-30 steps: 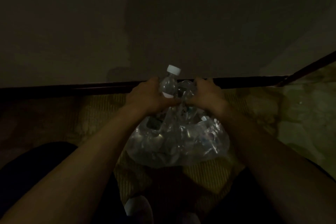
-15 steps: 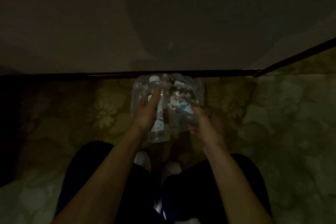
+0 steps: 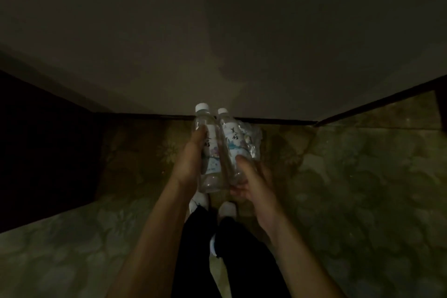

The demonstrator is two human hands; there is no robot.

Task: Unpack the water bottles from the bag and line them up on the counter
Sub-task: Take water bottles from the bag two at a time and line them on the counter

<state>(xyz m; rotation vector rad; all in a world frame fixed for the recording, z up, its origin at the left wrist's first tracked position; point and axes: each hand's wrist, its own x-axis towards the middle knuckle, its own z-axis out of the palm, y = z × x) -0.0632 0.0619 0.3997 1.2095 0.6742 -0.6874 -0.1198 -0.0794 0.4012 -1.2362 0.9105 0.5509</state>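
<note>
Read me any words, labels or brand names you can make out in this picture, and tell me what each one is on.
Left bottle, held in the left hand: dark brush-style characters on its label, partly covered by fingers, too blurred to read.
Right bottle, held in the right hand: two dark brush-style characters above a pale painted picture, too blurred to read with confidence.
Crumpled plastic bag: no readable text.
No other text is visible.

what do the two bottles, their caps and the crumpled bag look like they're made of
Left bottle and right bottle: clear, glossy plastic by the look, see-through with printed labels. Caps: opaque white, probably plastic. Bag: thin clear plastic film, crinkled and glinting behind the right bottle. Dim light leaves finer detail open.
</note>
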